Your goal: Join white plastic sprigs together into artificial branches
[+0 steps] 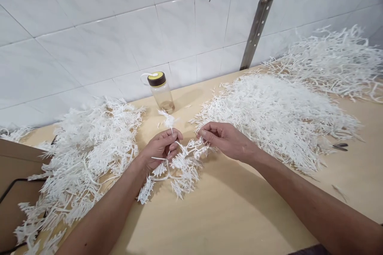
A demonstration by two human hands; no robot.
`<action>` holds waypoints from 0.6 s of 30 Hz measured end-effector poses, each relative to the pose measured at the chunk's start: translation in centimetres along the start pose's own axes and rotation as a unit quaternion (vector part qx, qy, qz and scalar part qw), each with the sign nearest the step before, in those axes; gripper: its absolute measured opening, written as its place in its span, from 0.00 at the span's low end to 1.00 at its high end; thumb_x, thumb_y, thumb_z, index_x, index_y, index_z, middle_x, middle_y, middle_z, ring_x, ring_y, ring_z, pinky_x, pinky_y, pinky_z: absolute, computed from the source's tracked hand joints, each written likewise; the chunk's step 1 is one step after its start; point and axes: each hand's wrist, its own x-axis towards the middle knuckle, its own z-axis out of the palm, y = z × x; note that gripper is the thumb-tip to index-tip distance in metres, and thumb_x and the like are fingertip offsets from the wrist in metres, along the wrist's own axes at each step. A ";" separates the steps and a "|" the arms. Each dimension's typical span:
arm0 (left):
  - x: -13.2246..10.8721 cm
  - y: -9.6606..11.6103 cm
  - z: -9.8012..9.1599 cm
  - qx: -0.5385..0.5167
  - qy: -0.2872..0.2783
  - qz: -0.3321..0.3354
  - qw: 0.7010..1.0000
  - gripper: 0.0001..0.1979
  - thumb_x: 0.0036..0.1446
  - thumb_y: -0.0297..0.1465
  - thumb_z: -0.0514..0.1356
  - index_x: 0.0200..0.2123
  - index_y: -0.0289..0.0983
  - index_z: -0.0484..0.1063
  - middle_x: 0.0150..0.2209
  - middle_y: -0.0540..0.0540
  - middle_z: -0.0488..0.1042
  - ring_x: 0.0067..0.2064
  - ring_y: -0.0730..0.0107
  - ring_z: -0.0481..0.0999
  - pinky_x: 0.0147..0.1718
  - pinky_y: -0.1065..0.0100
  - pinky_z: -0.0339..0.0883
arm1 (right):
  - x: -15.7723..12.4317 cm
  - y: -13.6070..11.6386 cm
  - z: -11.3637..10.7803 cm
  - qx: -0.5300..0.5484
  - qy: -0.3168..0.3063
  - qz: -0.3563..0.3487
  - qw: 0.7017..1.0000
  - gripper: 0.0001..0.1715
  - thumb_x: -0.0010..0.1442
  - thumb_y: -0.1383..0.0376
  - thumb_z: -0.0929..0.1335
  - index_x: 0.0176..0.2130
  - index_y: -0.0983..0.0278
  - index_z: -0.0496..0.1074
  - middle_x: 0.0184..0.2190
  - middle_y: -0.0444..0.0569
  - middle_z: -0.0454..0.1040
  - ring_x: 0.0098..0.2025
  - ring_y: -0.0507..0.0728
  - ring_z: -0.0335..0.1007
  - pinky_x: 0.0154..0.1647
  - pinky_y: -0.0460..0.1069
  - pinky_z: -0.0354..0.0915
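Note:
My left hand (163,145) is closed around the stem of a white artificial branch (184,169), whose feathery tufts spread out below and to the right of my fingers. A small white tuft (168,119) sticks up above my left thumb on a thin stalk. My right hand (223,137) is pinched at the tip of a side twig of the same branch. Exactly what lies between those right fingertips is partly hidden. Both hands are above the wooden table (239,215).
White tufted branches (92,147) are heaped at left beside a cardboard box (18,191). A pile of loose tufts (275,115), bare white branches (332,63) and small snips (340,146) lie at right. Behind stand a clear bottle (163,95) and a metal bracket (257,32) against the tiled wall.

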 end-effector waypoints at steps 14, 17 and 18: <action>0.2 -1.0 0.6 0.079 0.027 0.027 0.996 0.19 0.55 0.46 0.64 0.33 0.34 0.73 0.17 0.53 0.67 0.13 0.80 0.60 0.14 0.75 0.47 | -0.1 0.5 -0.4 0.002 -0.163 0.059 0.985 0.14 0.58 0.54 0.72 0.37 0.62 0.73 0.25 0.43 0.71 0.24 0.50 0.65 0.22 0.45 0.62; 0.1 -1.0 1.0 0.059 0.047 0.030 0.997 0.20 0.55 0.47 0.63 0.31 0.33 0.72 0.17 0.52 0.68 0.14 0.80 0.60 0.13 0.75 0.48 | -0.2 0.4 -0.1 -0.020 -0.186 0.065 0.980 0.13 0.57 0.55 0.72 0.37 0.62 0.74 0.24 0.42 0.71 0.23 0.50 0.64 0.21 0.44 0.60; 0.1 -1.0 1.0 0.043 0.059 0.030 0.997 0.20 0.55 0.47 0.64 0.31 0.33 0.72 0.20 0.51 0.70 0.15 0.80 0.62 0.13 0.75 0.50 | -0.3 0.3 0.1 -0.025 -0.195 0.065 0.978 0.13 0.57 0.56 0.71 0.37 0.62 0.74 0.24 0.42 0.71 0.23 0.50 0.63 0.21 0.44 0.59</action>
